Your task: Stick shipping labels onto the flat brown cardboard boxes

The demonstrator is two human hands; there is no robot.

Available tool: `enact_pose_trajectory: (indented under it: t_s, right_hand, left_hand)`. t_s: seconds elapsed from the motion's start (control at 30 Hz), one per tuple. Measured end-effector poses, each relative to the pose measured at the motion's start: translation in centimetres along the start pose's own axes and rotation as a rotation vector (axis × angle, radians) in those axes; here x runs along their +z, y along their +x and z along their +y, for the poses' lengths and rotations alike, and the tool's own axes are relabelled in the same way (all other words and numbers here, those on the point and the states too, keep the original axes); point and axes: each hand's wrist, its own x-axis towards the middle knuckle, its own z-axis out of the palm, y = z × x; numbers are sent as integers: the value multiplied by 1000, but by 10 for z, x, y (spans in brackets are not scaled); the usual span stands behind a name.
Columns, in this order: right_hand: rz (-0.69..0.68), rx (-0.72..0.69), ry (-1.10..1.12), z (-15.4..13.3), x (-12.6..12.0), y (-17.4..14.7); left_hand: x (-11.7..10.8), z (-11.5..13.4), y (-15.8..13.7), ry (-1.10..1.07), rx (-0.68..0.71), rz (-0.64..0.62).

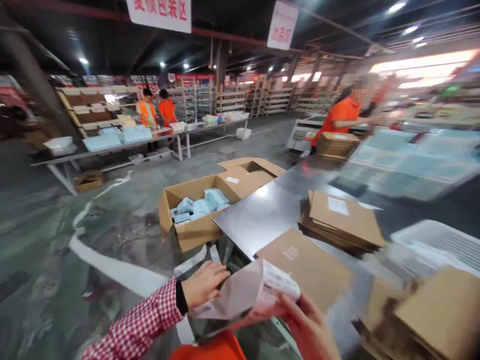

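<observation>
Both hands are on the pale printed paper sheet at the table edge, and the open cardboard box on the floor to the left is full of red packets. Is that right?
Not quite. The head view shows the open cardboard box on the floor holds light blue packets, not red ones. The rest stands: the left hand and right hand both hold the pale printed paper sheet at the grey metal table's edge.

Red-and-white checked sleeve with black cuff on left hand (204, 284); orange garment below.

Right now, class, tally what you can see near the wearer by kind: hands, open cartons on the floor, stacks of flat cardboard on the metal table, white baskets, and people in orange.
Hands: 2, left hand, right hand, both holding a pink mailer bag
Open cartons: 1
Flat cardboard stacks: 1
White baskets: 1
People in orange: 3
Total: 8
</observation>
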Motion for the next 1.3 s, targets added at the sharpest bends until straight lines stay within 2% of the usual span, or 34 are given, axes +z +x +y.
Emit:
enact_pose_trajectory:
  t_s: [0.07, 0.13, 0.23, 0.3, 0.43, 0.5, 0.6, 0.7, 0.8, 0.87, 0.93, 1.03, 1.13, 1.17, 1.3]
  right_hand:
    - [131, -60, -21, 8, 6, -18]
    - [195, -108, -52, 13, 20, -32]
    - [276, -142, -12, 20, 36, -31]
    - [303, -144, 55, 25, 39, -26]
    - [321, -91, 100, 47, 28, -19]
    - [336, -65, 91, 61, 16, -14]
    - [345, -43, 65, 73, -12, -3]
    - [328, -67, -78, 68, -48, 13]
    - [232, -84, -272, 55, -82, 30]
    - [206, -67, -318, 52, -96, 40]
    - [250, -55, -313, 55, -102, 49]
    - [317, -44, -296, 67, -109, 65]
    - [331, -61, -331, 74, -130, 92]
    - [376, -75, -353, 73, -143, 105]
    - [745, -66, -462, 62, -204, 165]
  left_hand:
    - [11, 7, 12, -117, 39, 6]
    - [13, 13, 24, -284, 59, 22]
    - [19, 19, 51, -503, 124, -54]
    - [29, 23, 66, -562, 126, -115]
    - [58, 27, 82, -604, 62, -132]
    - [75, 28, 87, -669, 6, -187]
    - [100, 32, 96, -776, -173, -250]
    - [123, 41, 108, -819, -335, -242]
    - [141, 50, 119, -822, -421, -270]
    - [151, 56, 126, -823, -474, -252]
    - [162, 60, 133, -764, -512, -211]
    - [177, 56, 147, -571, -504, -176]
    - [191, 38, 162, -454, -378, -282]
    - [194, 30, 166, -435, -328, -333]
    - [203, -7, 176, -348, -197, -461]
